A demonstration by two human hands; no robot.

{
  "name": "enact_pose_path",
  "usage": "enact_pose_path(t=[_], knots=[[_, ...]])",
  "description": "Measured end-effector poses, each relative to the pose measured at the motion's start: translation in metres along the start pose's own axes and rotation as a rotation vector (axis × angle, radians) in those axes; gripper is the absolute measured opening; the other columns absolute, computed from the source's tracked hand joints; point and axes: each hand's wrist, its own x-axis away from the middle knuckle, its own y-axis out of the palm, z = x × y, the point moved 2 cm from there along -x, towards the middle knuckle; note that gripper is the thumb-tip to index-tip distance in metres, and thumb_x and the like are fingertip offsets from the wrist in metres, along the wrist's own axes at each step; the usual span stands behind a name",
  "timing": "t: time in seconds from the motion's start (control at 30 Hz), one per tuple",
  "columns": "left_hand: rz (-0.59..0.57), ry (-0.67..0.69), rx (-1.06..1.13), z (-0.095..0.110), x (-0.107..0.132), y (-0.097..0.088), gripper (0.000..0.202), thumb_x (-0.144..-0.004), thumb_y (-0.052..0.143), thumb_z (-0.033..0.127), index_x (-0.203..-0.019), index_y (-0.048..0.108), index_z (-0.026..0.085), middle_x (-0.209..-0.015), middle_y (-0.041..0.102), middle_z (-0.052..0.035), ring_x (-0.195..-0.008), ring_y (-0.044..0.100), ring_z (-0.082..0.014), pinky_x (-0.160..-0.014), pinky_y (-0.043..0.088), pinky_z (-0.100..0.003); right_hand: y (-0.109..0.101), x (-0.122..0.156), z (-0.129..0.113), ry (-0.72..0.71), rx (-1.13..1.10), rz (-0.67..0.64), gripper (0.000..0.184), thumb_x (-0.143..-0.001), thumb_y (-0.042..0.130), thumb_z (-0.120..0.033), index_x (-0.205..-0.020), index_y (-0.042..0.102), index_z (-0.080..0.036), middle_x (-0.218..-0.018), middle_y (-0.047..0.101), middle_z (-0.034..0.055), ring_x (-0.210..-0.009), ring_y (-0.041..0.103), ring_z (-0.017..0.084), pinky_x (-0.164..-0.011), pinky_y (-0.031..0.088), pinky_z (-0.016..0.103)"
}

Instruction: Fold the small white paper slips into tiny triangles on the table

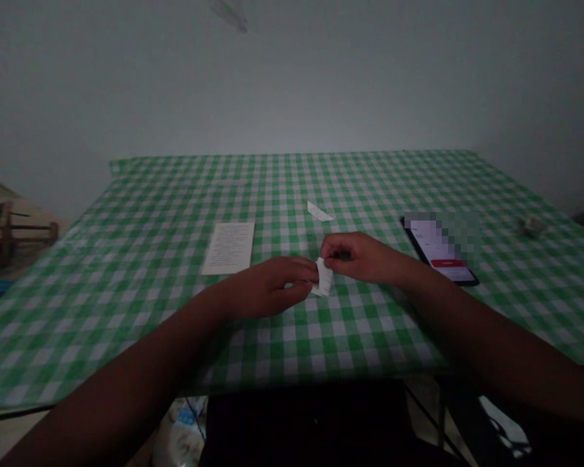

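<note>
The step in hand looks like folding or bending a small paper slip, which is near the front of the table, between both hands. The right hand pinches its top end between thumb and finger; the left hand touches its left side, though in this dim light I cannot tell whether it grips or merely presses. The next move calls for a light, steady hold. The slip is thin, narrow and printed. A flat oblong sheet, a pointed scrap and a glossy phone lie on green-and-white checked cloth.
</note>
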Motion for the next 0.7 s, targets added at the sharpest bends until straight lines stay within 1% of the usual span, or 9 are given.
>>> enact_pose_path(t=[0.03,0.07,0.13,0.2,0.33,0.43,0.53,0.63,0.7], knots=[[0.011,0.029,0.031,-0.002,0.001,0.0,0.03,-0.098,0.04,0.02,-0.113,0.067,0.021,-0.12,0.069,-0.0084,-0.112,0.064,-0.0208,-0.099,0.05,-0.038,-0.001,0.0,0.001,0.005,-0.002,-0.021,0.005,-0.086,0.058,-0.017,-0.086,0.063,-0.019,-0.08,0.065,-0.0008,-0.07,0.06,0.013,-0.065,0.047,0.026],[0.031,0.019,0.006,-0.006,0.001,-0.001,0.032,-0.096,0.042,0.017,-0.117,0.066,0.02,-0.127,0.067,-0.0095,-0.117,0.062,-0.022,-0.103,0.049,-0.04,-0.003,0.0,0.002,0.011,0.006,-0.038,0.007,-0.086,0.057,-0.017,-0.088,0.064,-0.019,-0.081,0.066,-0.0006,-0.07,0.06,0.013,-0.065,0.047,0.026],[0.029,0.015,-0.102,-0.013,0.001,-0.001,0.035,-0.089,0.048,0.013,-0.118,0.066,0.021,-0.129,0.067,-0.009,-0.122,0.06,-0.0238,-0.107,0.046,-0.043,-0.006,0.0,0.002,0.023,0.048,-0.052,0.01,-0.086,0.057,-0.016,-0.09,0.065,-0.019,-0.081,0.067,-0.0008,-0.069,0.06,0.012,-0.064,0.046,0.025],[-0.01,0.04,-0.183,-0.019,0.0,0.0,0.041,-0.084,0.049,0.008,-0.119,0.067,0.021,-0.13,0.068,-0.0077,-0.124,0.059,-0.024,-0.11,0.043,-0.044,-0.009,0.0,0.002,0.029,0.112,-0.039,0.01,-0.087,0.057,-0.016,-0.09,0.066,-0.019,-0.079,0.067,-0.001,-0.068,0.059,0.012,-0.063,0.044,0.025],[-0.053,0.02,-0.302,-0.022,-0.001,0.002,0.045,-0.081,0.053,0.008,-0.122,0.066,0.024,-0.134,0.066,-0.0035,-0.128,0.055,-0.0255,-0.112,0.038,-0.047,-0.009,0.0,0.002,0.01,0.256,0.005,0.012,-0.086,0.058,-0.014,-0.092,0.067,-0.019,-0.08,0.067,-0.0003,-0.067,0.058,0.012,-0.063,0.042,0.025],[-0.058,-0.013,-0.343,-0.019,0.0,0.004,0.044,-0.081,0.056,0.011,-0.12,0.067,0.027,-0.136,0.064,-0.0018,-0.128,0.054,-0.0264,-0.11,0.037,-0.048,-0.006,-0.001,0.004,-0.035,0.308,0.042,0.013,-0.086,0.057,-0.013,-0.092,0.066,-0.019,-0.083,0.068,0.0007,-0.071,0.059,0.013,-0.067,0.043,0.026],[-0.064,-0.016,-0.341,-0.017,0.0,0.004,0.046,-0.08,0.057,0.011,-0.121,0.066,0.027,-0.136,0.064,-0.0016,-0.126,0.054,-0.026,-0.109,0.038,-0.047,-0.001,-0.003,0.007,-0.083,0.359,0.064,0.013,-0.085,0.057,-0.013,-0.092,0.066,-0.019,-0.086,0.067,0.0019,-0.075,0.059,0.015,-0.071,0.044,0.028],[-0.056,-0.013,-0.331,-0.018,0.0,0.003,0.045,-0.078,0.055,0.009,-0.118,0.067,0.026,-0.133,0.065,-0.0018,-0.125,0.055,-0.0254,-0.11,0.038,-0.045,0.003,-0.003,0.007,-0.116,0.416,0.058,0.013,-0.086,0.056,-0.013,-0.092,0.066,-0.019,-0.086,0.066,0.0029,-0.078,0.059,0.017,-0.073,0.044,0.03],[-0.049,-0.016,-0.325,-0.021,0.0,0.001,0.041,-0.08,0.054,0.009,-0.115,0.068,0.023,-0.13,0.067,-0.0038,-0.122,0.057,-0.0244,-0.109,0.04,-0.044,0.004,-0.003,0.006,-0.127,0.449,0.044,0.013,-0.088,0.055,-0.013,-0.092,0.066,-0.019,-0.088,0.066,0.0041,-0.083,0.06,0.018,-0.076,0.045,0.032]])
